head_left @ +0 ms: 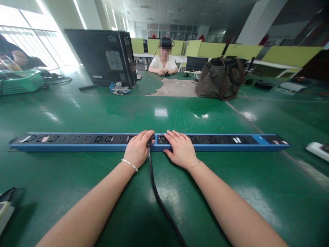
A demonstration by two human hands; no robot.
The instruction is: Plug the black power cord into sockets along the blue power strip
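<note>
A long blue power strip [84,147] with black sockets lies lengthwise across the green table in front of me. My left hand [137,151] is closed around a black plug [151,140] at the strip's middle; whether its pins sit in a socket is hidden. From the plug a thick black cord [155,188] runs down between my forearms and out of view at the bottom. Just right of the plug, my right hand [182,149] rests on the strip with its fingers stretched out over the sockets, holding nothing.
Toward the back stand a black computer case [99,56], a grey-blue glove [119,89] and a brown bag [218,79]. A green basket [22,84] is at far left. A person [164,63] sits across the table; another person's arm shows at left. A white object [318,151] lies at right.
</note>
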